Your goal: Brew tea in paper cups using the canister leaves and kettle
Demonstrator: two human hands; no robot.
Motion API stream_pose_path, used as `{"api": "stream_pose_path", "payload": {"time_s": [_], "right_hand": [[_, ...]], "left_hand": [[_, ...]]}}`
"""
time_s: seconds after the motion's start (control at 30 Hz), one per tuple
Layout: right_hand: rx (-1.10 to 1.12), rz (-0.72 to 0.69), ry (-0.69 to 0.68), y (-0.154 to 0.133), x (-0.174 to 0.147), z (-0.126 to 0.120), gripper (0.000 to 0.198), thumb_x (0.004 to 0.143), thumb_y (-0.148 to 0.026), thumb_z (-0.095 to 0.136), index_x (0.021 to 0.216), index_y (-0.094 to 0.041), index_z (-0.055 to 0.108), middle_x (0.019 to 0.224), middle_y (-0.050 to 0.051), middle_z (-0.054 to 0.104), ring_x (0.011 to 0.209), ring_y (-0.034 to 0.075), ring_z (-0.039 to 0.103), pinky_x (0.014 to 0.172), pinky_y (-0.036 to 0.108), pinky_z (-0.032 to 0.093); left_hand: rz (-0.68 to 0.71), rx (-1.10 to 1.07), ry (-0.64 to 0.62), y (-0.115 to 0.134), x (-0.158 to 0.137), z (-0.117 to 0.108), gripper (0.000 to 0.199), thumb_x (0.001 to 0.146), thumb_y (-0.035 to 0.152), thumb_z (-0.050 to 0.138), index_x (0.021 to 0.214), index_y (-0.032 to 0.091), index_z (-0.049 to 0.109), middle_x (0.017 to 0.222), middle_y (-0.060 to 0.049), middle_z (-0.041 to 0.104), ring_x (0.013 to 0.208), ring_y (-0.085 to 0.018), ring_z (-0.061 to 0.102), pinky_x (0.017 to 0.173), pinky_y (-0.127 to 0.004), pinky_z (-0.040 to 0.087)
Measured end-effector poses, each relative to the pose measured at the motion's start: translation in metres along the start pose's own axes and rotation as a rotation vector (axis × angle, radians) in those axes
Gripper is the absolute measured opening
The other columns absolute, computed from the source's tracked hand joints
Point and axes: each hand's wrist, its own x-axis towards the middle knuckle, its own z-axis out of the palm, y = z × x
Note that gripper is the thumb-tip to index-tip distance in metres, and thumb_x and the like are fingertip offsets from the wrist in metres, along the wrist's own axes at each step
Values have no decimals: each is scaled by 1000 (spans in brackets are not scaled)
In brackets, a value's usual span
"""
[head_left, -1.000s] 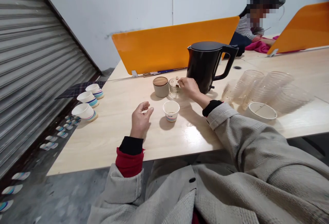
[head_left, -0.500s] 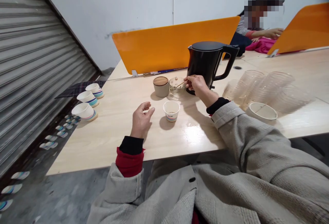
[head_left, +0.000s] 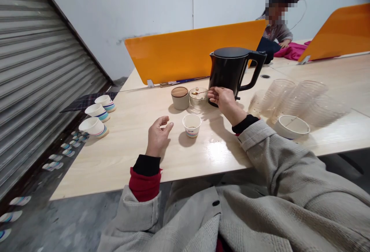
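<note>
My right hand (head_left: pixel 221 99) pinches the handle of a small spoon (head_left: pixel 196 93), its bowl over a ribbed clear glass bowl (head_left: pixel 199 103). Bits too small to name lie in the glass bowl. Left of it stands a grey canister (head_left: pixel 180 101) with a wooden lid. A white paper cup (head_left: pixel 192 126) with coloured stripes stands upright nearer me, something small and dark at its bottom. To the left of this cup rests my left hand (head_left: pixel 158 134), fingers apart and curved, holding nothing. Behind my right hand is a black kettle (head_left: pixel 228 68).
Several stacked clear plastic cups (head_left: pixel 297 99) lie on the right, beside a white paper cup (head_left: pixel 292 126). Three striped paper cups (head_left: pixel 94 127) line the table's left edge; several more stand on the floor. An orange divider (head_left: pixel 193 53) runs behind. A person (head_left: pixel 279 30) sits beyond it.
My right hand has raised the spoon, so its bowl now shows above the glass bowl. The left hand stays put. The person behind the divider has shifted and drawn an arm back.
</note>
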Motion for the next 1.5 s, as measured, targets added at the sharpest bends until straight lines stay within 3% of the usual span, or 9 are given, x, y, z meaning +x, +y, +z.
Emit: {"api": "stream_pose_path", "payload": {"time_s": [0.13, 0.3, 0.4, 0.57, 0.8, 1.07, 1.5], "right_hand": [[-65, -88, 0, 7, 4, -3, 16, 103, -18, 53, 92, -18, 65, 75, 0, 68, 62, 10, 66, 55, 18, 50], [-621, -429, -87, 17, 17, -7, 16, 98, -21, 59, 94, -18, 74, 76, 1, 71, 71, 16, 69, 75, 28, 53], [-747, -464, -143, 19, 22, -8, 15, 94, -19, 62, 89, -18, 76, 74, 2, 71, 75, 19, 69, 81, 30, 52], [-695, -421, -209, 13, 23, -8, 17, 93, -20, 62, 81, -17, 73, 63, 0, 65, 65, 16, 63, 68, 26, 48], [-323, -187, -169, 6, 19, -2, 19, 95, -14, 61, 76, -16, 66, 64, 1, 64, 51, 10, 58, 45, 20, 39], [-46, -62, -63, 8, 13, -2, 22, 107, -17, 53, 86, -19, 59, 72, 2, 68, 62, 11, 68, 58, 21, 59], [-7, -115, -36, 23, 7, -11, 14, 107, -21, 57, 95, -20, 64, 77, 0, 70, 64, 9, 70, 61, 19, 61]], "left_hand": [[-1, 5, -5, 1, 0, 0, 31, 83, 35, 77, 110, 20, 78, 120, -14, 80, 111, -29, 74, 95, -45, 62], [-2, 8, -8, 1, 0, 0, 30, 83, 34, 77, 109, 19, 78, 120, -14, 80, 110, -29, 74, 95, -46, 63], [1, 12, -10, 0, -1, 0, 30, 83, 35, 77, 109, 19, 78, 120, -14, 80, 110, -29, 75, 94, -45, 63], [12, 28, -30, 0, -1, 0, 31, 83, 36, 78, 110, 19, 78, 121, -15, 80, 112, -30, 74, 93, -45, 62], [4, 32, -30, 1, 0, 0, 30, 84, 36, 78, 109, 20, 78, 122, -15, 80, 112, -30, 74, 94, -46, 62], [13, 58, -44, 1, 0, 0, 34, 84, 38, 76, 112, 18, 77, 124, -16, 80, 114, -31, 75, 95, -46, 62], [17, 76, -58, 0, 1, 0, 32, 85, 37, 75, 111, 20, 77, 124, -15, 80, 115, -30, 75, 95, -46, 62]]}}
